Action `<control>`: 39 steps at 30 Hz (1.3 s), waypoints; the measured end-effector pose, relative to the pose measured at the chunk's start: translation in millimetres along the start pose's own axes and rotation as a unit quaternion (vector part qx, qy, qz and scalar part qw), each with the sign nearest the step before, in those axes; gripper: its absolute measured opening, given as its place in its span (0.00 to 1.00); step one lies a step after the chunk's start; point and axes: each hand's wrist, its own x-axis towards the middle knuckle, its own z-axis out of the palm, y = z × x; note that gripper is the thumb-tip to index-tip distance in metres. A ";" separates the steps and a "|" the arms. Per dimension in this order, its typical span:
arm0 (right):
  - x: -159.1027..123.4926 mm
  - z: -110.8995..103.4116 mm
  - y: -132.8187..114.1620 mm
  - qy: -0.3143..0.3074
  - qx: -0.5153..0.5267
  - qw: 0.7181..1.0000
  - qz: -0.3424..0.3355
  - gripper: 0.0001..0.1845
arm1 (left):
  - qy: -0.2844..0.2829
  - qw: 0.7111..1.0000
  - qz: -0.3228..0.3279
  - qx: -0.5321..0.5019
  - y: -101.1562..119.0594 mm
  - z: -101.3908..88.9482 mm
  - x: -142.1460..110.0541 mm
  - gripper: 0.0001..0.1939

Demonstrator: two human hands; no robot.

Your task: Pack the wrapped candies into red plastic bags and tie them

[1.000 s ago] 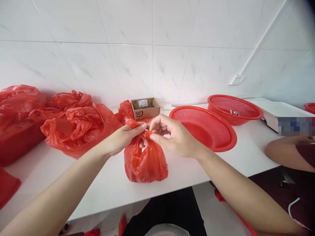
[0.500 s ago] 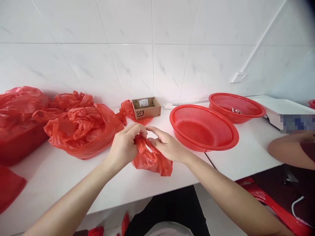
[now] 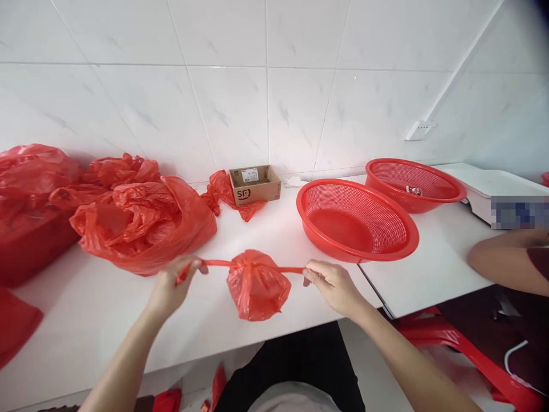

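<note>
A small red plastic bag (image 3: pixel 259 289) is at the middle of the front of the white table, bunched round at the body. Its two handles are stretched out tight to either side, crossing at the top of the bag. My left hand (image 3: pixel 174 286) is closed on the left handle, and a bit of red plastic shows between its fingers. Pinched in my right hand (image 3: pixel 332 284) is the end of the right handle. What the bag contains is hidden.
Large red plastic bags (image 3: pixel 148 229) fill the left side. Behind stands a small cardboard box (image 3: pixel 257 189). Right of centre are a red plastic basket (image 3: pixel 355 220) and another basket (image 3: pixel 416 183) with small things inside. Another person's arm (image 3: pixel 506 257) rests at the right.
My hands have moved apart, left and right, from close together above the bag. The handles, earlier bunched between my fingers, are now pulled taut and the bag's top is drawn closed.
</note>
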 end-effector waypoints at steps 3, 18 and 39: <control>-11.4 2.9 31.6 -0.017 0.035 0.995 0.093 0.20 | -0.016 0.999 -0.041 0.004 -16.2 6.3 -21.2 0.21; -15.7 91.2 -5.1 0.102 0.052 0.990 0.079 0.29 | -0.090 0.990 0.061 -0.089 36.9 93.7 -21.7 0.16; -6.5 41.0 24.3 0.030 0.134 0.990 0.013 0.24 | -0.102 0.993 0.023 -0.061 47.0 108.9 -24.9 0.18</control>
